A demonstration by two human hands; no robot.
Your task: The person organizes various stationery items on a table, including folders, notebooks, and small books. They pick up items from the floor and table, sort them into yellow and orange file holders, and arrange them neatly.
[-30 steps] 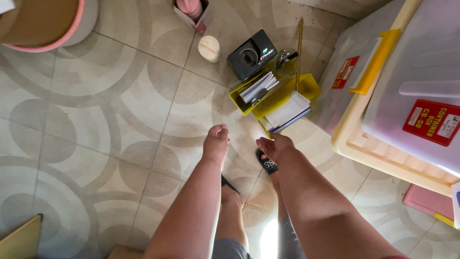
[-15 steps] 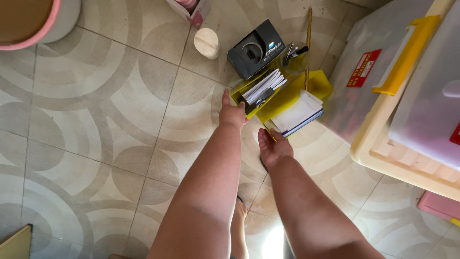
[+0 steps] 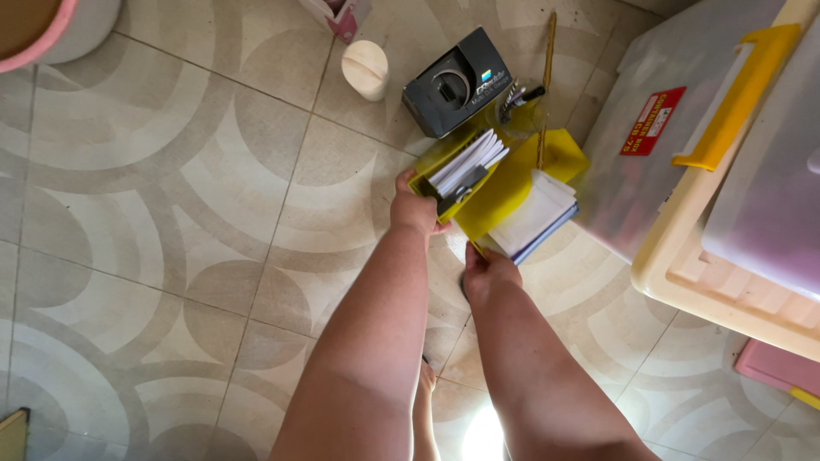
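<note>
A yellow desk organiser (image 3: 512,175) stands on the tiled floor, with white envelopes and papers upright in its near-left compartment and a stack of white papers (image 3: 536,213) in its lower right tray. My left hand (image 3: 413,208) grips the organiser's left corner. My right hand (image 3: 487,271) closes on its lower front edge, just under the paper stack. A clear cup of pens (image 3: 518,101) sits at the organiser's far side.
A black box (image 3: 455,81) lies beyond the organiser, a round cream lid (image 3: 366,68) to its left. Large translucent storage bins with yellow latches (image 3: 726,162) fill the right side. A pink-rimmed tub (image 3: 51,26) stands at the top left. A thin stick (image 3: 545,77) lies by the bins.
Both hands have reached forward from above my feet to the yellow organiser and closed on it. The organiser has tilted slightly.
</note>
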